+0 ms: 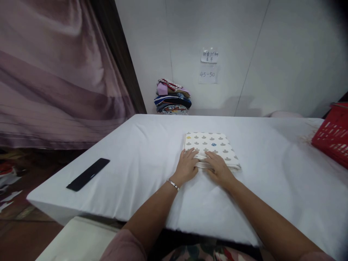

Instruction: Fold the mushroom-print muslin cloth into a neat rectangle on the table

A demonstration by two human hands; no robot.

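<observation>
A folded white cloth (208, 141) with grey printed shapes, plus a yellow and a blue one, lies in several layers on the table. My left hand (187, 166) grips its near left edge, fingers on top and thumb at the front. Beside it, my right hand (219, 169) pinches the near edge around the middle in the same way. A narrow gap separates the two hands. The undersides of the layers are hidden by the fingers.
A white sheet covers the table (146, 152). On it are a flat black object (88, 174) at left and a red basket (333, 134) at far right. Folded fabrics (173, 98) are stacked behind the far edge. A pink curtain (59, 72) hangs at left.
</observation>
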